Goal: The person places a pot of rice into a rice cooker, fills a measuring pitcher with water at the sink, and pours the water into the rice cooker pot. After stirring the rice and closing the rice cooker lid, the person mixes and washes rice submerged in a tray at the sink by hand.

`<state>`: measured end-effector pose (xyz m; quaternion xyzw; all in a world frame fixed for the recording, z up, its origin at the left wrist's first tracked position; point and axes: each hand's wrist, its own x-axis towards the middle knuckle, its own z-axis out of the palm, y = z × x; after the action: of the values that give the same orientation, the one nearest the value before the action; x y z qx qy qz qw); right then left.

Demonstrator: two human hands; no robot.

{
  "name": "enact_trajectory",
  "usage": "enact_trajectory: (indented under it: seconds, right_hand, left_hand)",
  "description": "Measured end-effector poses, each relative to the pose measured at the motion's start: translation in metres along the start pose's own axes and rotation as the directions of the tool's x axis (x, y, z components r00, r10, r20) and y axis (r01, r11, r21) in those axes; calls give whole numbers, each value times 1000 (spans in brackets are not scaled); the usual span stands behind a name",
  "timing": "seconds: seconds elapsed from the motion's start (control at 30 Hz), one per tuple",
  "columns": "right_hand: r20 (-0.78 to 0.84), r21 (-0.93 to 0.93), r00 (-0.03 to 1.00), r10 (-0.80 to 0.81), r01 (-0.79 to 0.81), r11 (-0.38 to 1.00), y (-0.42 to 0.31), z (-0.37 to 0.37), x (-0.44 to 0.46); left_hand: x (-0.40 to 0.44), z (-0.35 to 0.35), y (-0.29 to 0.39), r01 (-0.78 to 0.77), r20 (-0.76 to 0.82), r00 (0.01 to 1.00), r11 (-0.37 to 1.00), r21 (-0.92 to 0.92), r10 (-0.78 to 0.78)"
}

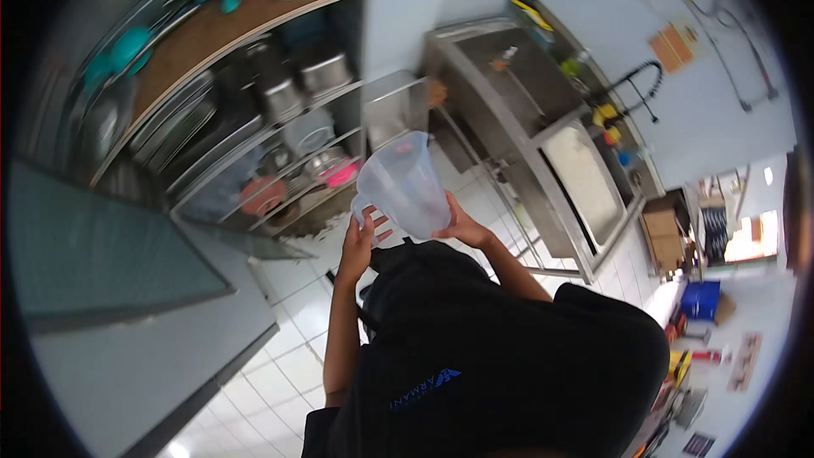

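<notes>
A translucent plastic pitcher [405, 182] is held up between my two hands, tilted, with its wide rim facing up and away. My left hand [365, 242] is at its handle side, thumb against the handle and the other fingers partly spread beside the wall. On the other side, my right hand [460, 225] grips the pitcher near its base. Whether anything is inside the pitcher I cannot make out.
A metal sink [555, 119] with two basins stands to the right. On the left are shelves [254, 21] with metal pans, a pink container [343, 172] and several bowls. A glass-panelled door [102, 237] is at the lower left, above a white tiled floor [288, 365].
</notes>
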<state>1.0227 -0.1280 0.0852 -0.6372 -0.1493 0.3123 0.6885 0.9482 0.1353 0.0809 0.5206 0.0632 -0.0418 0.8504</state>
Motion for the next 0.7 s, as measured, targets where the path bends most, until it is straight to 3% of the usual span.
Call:
enact_trajectory:
  seconds: [0.1, 0.2, 0.23, 0.33, 0.37, 0.47, 0.53, 0.57, 0.6, 0.67, 0.7]
  right_hand:
    - [-179, -406, 982, -66, -12, 914, -23, -25, -38]
    - [-400, -275, 881, -251, 146, 950, -24, -50, -53]
    - [-437, -268, 848, -299, 195, 944, -29, -57, -54]
    - [-524, -289, 747, -409, 295, 911, -34, -95, -56]
    - [-533, -358, 698, -478, 326, 875, -46, -108, -56]
    - [-415, -755, 589, -693, 201, 624, -87, -154, -52]
    - [-288, -903, 724, -627, 12, 429, -115, -188, -47]
    - [-204, -950, 781, -590, -12, 313, -116, -218, -40]
    - [-126, -981, 834, -537, -23, 193, -118, -246, -31]
    - [-206, -967, 762, -614, -61, 249, -124, -300, -6]
    - [-249, -960, 740, -625, -105, 258, -121, -335, 6]
  left_hand:
    - [27, 38, -23, -47, 192, 981, 984, 171, 13]
    - [50, 80, -28, -155, 352, 936, 861, 484, -29]
    - [59, 92, -31, -118, 339, 939, 860, 496, -66]
    - [83, 136, -12, -260, 403, 915, 803, 536, 28]
    - [96, 144, -17, -291, 417, 908, 782, 552, 43]
    - [141, 174, -20, -296, 421, 907, 751, 590, 27]
    - [180, 194, -28, -403, 481, 874, 656, 638, 69]
    - [202, 208, -30, -457, 515, 853, 603, 654, 89]
    - [219, 222, -33, -426, 479, 872, 637, 643, 99]
    - [253, 255, -23, -374, 419, 901, 692, 617, 113]
    - [267, 263, -23, -415, 386, 902, 635, 651, 194]
